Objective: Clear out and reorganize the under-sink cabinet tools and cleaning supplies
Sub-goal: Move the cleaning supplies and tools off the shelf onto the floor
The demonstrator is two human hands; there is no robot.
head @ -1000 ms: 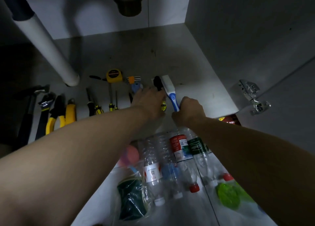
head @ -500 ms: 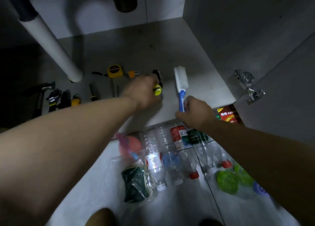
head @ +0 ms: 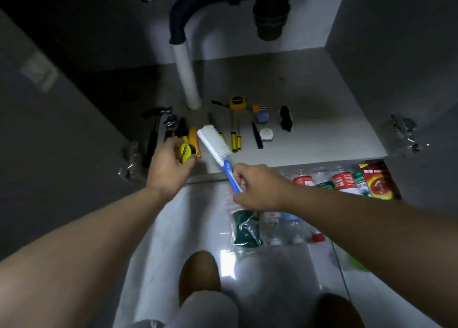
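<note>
Right hand (head: 257,187) grips brush (head: 215,143); left hand (head: 171,166) holds yellow tool (head: 184,152)

Both arms reach forward (left hand (head: 171,163) and right hand (head: 257,189) gripping).

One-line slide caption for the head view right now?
Left hand holds yellow-black roll, right hand lifts scrub brush over tools in cabinet.
</note>
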